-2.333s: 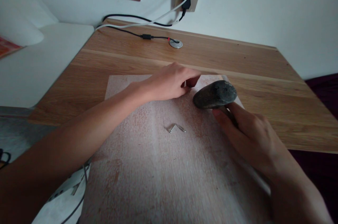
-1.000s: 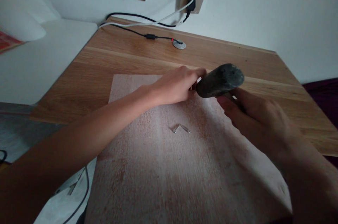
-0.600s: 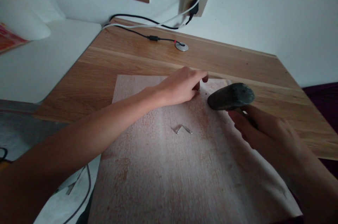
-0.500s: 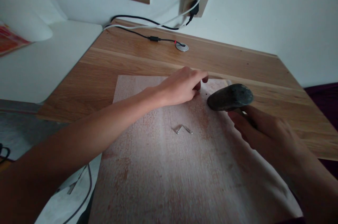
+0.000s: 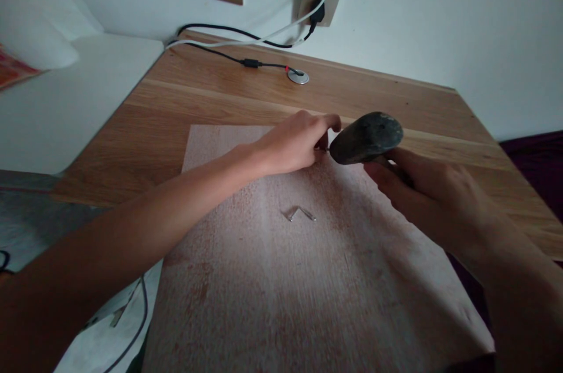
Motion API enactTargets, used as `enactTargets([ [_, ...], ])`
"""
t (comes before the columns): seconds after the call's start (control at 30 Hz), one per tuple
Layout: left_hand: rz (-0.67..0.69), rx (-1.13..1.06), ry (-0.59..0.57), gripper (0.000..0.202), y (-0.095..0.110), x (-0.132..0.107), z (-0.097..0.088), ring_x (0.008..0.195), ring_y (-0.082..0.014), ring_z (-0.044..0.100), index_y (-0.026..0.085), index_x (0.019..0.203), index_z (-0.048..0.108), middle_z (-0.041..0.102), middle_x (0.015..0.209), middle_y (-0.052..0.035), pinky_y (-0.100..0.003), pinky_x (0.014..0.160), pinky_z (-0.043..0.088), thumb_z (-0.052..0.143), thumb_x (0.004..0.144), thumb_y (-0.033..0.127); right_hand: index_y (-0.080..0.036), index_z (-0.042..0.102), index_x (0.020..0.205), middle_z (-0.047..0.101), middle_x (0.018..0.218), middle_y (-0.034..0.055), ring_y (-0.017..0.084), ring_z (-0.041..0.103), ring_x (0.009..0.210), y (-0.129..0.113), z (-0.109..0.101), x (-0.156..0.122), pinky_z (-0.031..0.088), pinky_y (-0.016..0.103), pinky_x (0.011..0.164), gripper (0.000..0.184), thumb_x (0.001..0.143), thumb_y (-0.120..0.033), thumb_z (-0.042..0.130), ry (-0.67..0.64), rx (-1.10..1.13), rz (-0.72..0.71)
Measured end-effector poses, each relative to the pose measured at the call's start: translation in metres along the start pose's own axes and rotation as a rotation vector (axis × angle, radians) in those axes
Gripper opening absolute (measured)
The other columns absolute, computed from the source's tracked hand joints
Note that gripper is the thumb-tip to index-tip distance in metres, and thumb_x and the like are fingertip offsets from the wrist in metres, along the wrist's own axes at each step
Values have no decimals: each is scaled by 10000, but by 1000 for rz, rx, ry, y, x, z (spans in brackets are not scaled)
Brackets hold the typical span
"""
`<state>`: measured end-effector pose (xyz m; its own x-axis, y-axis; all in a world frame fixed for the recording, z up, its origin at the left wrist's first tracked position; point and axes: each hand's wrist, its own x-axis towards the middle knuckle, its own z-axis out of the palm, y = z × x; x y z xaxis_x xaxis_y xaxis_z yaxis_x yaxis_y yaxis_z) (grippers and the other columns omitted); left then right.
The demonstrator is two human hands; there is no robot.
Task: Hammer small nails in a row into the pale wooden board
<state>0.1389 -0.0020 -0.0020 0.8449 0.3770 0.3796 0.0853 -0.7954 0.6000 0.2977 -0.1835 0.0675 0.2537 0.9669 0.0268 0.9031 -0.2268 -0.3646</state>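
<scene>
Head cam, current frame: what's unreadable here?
1. Head view: whatever the left hand pinches, hidden by its own fingertips.
2. Head view: near end of the stone, covered by the right hand; contact between stone and board unclear from this angle.
3. Head view: two metal pieces, too small to tell nails from screws.
4. Head view: board's near edge, cut off by the bottom frame edge.

My left hand [image 5: 294, 147] and my right hand [image 5: 422, 191] are both bare, and the forearms behind them are bare too, uncovered all the way to the edge of the view (the room is dim, so finer marks on them cannot be made out).
</scene>
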Motion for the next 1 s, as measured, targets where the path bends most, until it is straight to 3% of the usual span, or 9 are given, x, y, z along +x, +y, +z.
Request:
enactTargets([
  [0.17, -28, -9, 24, 388, 2, 0, 1, 864, -193, 761, 155, 1244, 724, 811, 930, -55, -300, 776, 541, 739, 865, 76, -231, 645, 874, 627, 603, 38, 181, 600, 556, 15, 0, -11, 417, 306, 627, 329, 1018, -510, 546, 27, -14, 101],
  [0.33, -9, 19, 31, 109, 3, 1, 0, 803, -189, 731, 162, 924, 760, 778, 830, -45, -313, 748, 503, 748, 864, 72, -247, 652, 852, 596, 546, 24, 185, 557, 484, 22, 6, -17, 397, 317, 607, 353, 1025, -540, 555, -43, 14, 112],
  [0.43, -5, 57, 15, 92, 4, 1, -1, 789, -197, 718, 173, 806, 740, 762, 802, -50, -330, 749, 493, 767, 878, 123, -253, 650, 849, 619, 566, 30, 187, 554, 473, 23, 8, -18, 396, 315, 596, 367, 1032, -557, 555, -44, 3, 125],
  [0.67, -54, 139, 23, 90, 7, 1, -1, 832, -220, 718, 171, 819, 763, 770, 832, -77, -347, 784, 514, 799, 898, 194, -234, 683, 900, 663, 611, 48, 181, 582, 490, 22, 5, -17, 422, 309, 616, 327, 1031, -509, 563, -16, -3, 165],
  [0.87, -63, 178, -13, 78, 8, 2, -3, 898, -234, 734, 169, 873, 800, 785, 875, -86, -356, 837, 544, 729, 906, 171, -250, 689, 842, 641, 574, 21, 186, 578, 470, 33, 12, -13, 429, 297, 574, 492, 966, -697, 526, 65, 27, 98],
  [1.0, -74, 203, -58, 136, 11, 3, -6, 948, -263, 744, 170, 904, 818, 799, 907, -108, -371, 848, 549, 687, 891, 140, -254, 678, 833, 626, 552, 3, 174, 559, 446, 31, 10, -9, 436, 294, 577, 494, 965, -704, 522, 64, 19, 90],
])
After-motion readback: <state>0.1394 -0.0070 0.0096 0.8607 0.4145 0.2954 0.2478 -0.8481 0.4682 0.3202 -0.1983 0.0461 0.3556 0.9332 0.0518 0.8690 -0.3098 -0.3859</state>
